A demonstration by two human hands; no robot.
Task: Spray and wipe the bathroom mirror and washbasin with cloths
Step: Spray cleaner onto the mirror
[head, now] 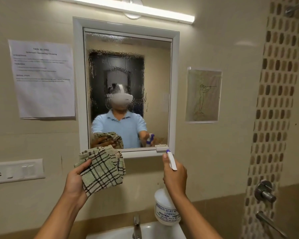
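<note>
- At the far left edge, a switch plate [16,171] sat on the beige wall, with a printed paper notice [43,78] taped in the upper left above it.
- Left of centre, the left hand [76,180] held a folded checked cloth [102,169] just below the mirror's lower edge; the thumb pressed across the cloth's front, the other fingers hidden behind it.
- In the centre, the white-framed mirror [128,66] was covered with wet spray droplets and runs.
- At the bottom centre, a tap [136,226] stood over the washbasin [155,230].
- Right of centre, the right hand [175,176] gripped the neck of a spray bottle [166,209], fingers curled round it, the nozzle near the mirror's lower right corner.
- Further right, a line drawing [203,94] hung on the wall.
- At the lower right edge, a metal valve [264,190] projected from the tiles.
</note>
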